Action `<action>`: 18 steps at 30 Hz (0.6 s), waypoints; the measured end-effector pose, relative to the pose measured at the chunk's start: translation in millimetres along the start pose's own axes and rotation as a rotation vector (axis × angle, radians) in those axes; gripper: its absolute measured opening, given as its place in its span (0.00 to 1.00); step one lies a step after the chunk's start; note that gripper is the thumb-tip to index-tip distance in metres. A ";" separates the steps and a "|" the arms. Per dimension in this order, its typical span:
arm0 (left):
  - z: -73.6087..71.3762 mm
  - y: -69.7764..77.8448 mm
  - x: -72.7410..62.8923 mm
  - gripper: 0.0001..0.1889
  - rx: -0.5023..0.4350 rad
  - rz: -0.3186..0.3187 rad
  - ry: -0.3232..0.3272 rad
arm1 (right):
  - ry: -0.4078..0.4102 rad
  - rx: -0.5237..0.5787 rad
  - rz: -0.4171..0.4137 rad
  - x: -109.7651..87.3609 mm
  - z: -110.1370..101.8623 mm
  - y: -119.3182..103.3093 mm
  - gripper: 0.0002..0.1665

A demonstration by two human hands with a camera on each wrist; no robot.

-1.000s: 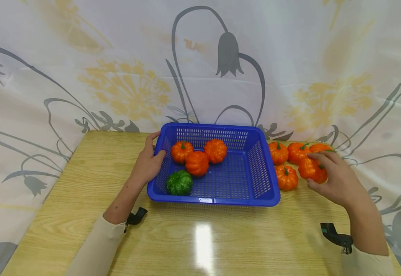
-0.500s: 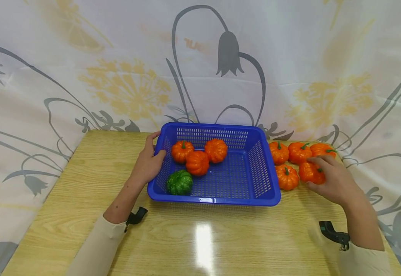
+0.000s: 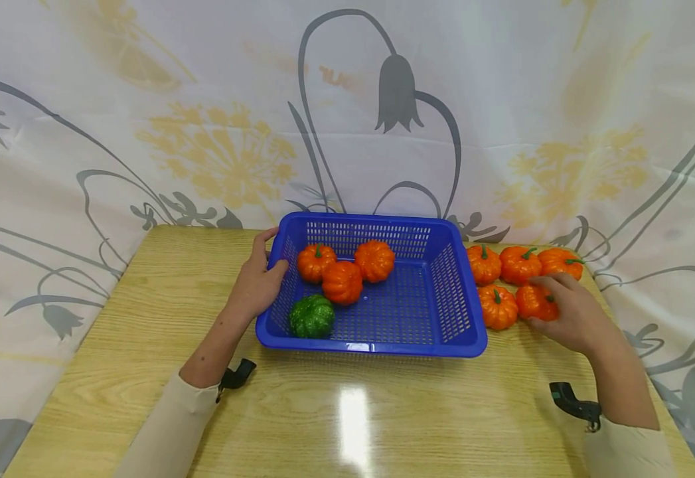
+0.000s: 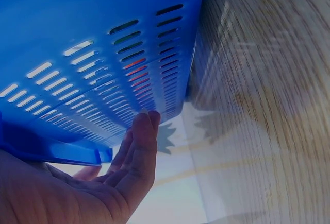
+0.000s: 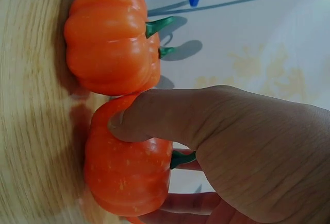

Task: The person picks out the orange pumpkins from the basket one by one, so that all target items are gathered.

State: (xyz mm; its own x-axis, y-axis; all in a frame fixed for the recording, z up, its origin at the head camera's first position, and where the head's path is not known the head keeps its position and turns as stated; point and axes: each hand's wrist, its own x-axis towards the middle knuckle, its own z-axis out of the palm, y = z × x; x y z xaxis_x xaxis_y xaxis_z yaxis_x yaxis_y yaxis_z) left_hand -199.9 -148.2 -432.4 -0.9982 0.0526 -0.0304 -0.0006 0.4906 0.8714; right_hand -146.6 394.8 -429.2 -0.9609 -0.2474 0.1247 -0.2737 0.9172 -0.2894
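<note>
My left hand [image 3: 259, 282] grips the left rim of a blue perforated plastic basket [image 3: 371, 348], thumb over the rim and fingers along the outer wall in the left wrist view. Inside the basket lie three orange pumpkins, one of them in the middle [image 3: 342, 283], and a green pumpkin [image 3: 312, 317]. On the table right of the basket, my right hand [image 3: 577, 312] holds an orange pumpkin [image 5: 126, 172] with a green stem, thumb on one side and fingers round the other. Right against it sits another orange pumpkin [image 5: 105, 38].
Three orange pumpkins stand in a back row at the right, such as the middle one [image 3: 520, 265]. A floral curtain [image 3: 347, 113] hangs behind the wooden table [image 3: 419, 411]. Black wrist mounts [image 3: 571, 401] stick out near both sleeves.
My right hand has moved slightly left and down with the pumpkin, setting it beside the front pumpkin. The pumpkin behind it now shows more. The left hand and basket stay put.
</note>
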 end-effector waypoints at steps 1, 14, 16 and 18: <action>-0.1 0.1 -0.1 0.34 0.001 -0.001 0.000 | -0.004 0.002 0.003 0.1 0.3 0.7 0.39; 0.0 0.3 -1.0 0.34 0.004 0.001 0.001 | -0.048 0.010 0.057 0.6 0.3 0.1 0.40; -0.1 0.1 -0.9 0.34 0.004 0.003 0.001 | -0.048 0.010 0.056 0.9 0.0 0.4 0.41; 0.0 0.1 -0.8 0.34 0.003 0.005 0.001 | -0.045 0.007 0.050 1.0 -0.4 0.3 0.41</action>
State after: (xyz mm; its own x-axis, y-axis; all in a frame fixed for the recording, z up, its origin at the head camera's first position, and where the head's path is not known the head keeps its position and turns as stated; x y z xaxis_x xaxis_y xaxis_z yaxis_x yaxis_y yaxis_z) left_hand -199.1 -148.2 -432.3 -0.9982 0.0544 -0.0254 0.0047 0.4929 0.8701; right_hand -147.6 394.9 -428.8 -0.9743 -0.2148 0.0671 -0.2250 0.9266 -0.3012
